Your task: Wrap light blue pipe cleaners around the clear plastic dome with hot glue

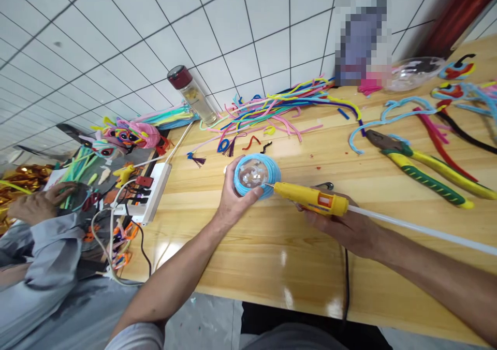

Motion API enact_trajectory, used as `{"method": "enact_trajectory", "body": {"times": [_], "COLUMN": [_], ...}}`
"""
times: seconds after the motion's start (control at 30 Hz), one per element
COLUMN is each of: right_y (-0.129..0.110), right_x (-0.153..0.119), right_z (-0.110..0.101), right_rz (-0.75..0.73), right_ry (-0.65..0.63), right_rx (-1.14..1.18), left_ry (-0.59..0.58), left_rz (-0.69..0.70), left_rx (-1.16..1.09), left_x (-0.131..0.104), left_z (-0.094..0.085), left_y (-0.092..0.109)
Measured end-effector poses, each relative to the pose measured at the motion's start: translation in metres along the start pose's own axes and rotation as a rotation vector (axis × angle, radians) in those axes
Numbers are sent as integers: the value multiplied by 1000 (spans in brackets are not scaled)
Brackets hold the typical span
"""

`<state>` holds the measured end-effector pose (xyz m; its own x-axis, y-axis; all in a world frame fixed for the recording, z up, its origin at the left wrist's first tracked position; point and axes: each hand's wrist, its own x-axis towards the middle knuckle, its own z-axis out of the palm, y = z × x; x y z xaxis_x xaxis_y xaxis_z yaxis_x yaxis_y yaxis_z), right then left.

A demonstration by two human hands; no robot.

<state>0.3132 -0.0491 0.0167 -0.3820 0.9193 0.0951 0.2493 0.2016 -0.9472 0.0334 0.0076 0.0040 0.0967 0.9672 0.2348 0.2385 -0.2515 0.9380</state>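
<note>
Right now I count one yellow glue gun (301, 193), one blue-wrapped ball (274, 175), one pair of pliers (417, 174), one lidded bottle (194, 97), two tassels (199, 161)!

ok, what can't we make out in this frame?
All in the head view:
Right hand: some fingers, hidden by the yellow glue gun.
Left hand: some fingertips, hidden by the blue-wrapped clear dome.
Glue at the nozzle: too small to tell.
White glue stick: rear end, cut off by right edge.
Thing against the wall: pixelated.
</note>
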Motion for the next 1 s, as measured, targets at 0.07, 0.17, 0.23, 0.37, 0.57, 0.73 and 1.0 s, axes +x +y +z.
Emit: {"method": "enact_trajectory", "body": {"times": [0.07, 0.17, 0.23, 0.37, 0.57, 0.73, 1.0], "right_y": [0, 0, 0, 2, 4, 2, 4], "right_x": [0, -1, -1, -1, -1, -1, 0], "right_z": [1, 2, 2, 1, 1, 0, 2], "right_rz": [6, 3, 2, -9, -12, -26, -65], "right_ry": [7, 14, 19, 22, 20, 16, 27], "right_rx": [8, 13, 13, 0, -23, -48, -77], "left_ry": [-5, -21, -24, -9, -7, -5, -10], "left_rz": [-1, -7, -3, -4, -21, -27, -1], "left_rx": [-9, -9, 0, -6, -18, -34, -18], "left_x": [0, -1, 0, 0, 1, 1, 0], "left_z": [1, 1, 1, 2, 2, 1, 1], "left_y": [1, 2, 2, 3, 5, 4, 0]}}
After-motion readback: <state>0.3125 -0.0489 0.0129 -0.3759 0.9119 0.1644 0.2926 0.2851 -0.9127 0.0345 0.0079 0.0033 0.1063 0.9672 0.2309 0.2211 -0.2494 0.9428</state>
